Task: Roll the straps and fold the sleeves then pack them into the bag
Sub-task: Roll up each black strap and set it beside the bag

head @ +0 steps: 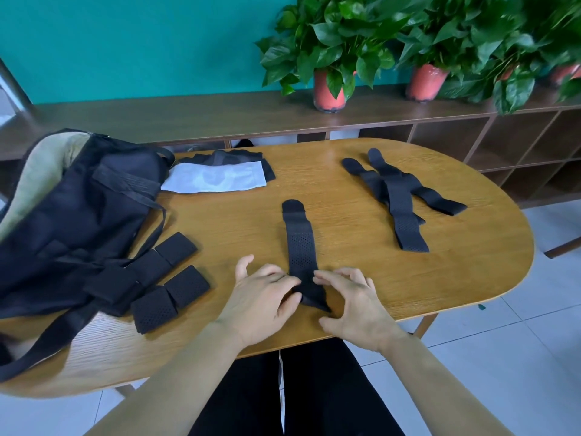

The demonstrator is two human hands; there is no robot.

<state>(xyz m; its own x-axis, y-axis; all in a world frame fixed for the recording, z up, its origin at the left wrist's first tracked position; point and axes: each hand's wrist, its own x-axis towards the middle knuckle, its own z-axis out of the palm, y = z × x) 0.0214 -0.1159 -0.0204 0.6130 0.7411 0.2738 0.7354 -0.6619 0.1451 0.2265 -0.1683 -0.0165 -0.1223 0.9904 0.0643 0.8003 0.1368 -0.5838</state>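
Note:
A black perforated strap lies lengthwise in the middle of the oval wooden table. Its near end is bunched between my hands. My left hand pinches that end with thumb and fingers. My right hand touches the same end with its fingertips, fingers curled. Several rolled black straps sit to the left, beside the open black bag. Two more flat straps lie crossed at the far right. Folded black and white sleeves rest at the back, next to the bag.
The bag's long shoulder strap trails over the table's near left edge. Behind the table runs a low wooden shelf with potted plants. White floor tiles show to the right. My lap is just under the near edge.

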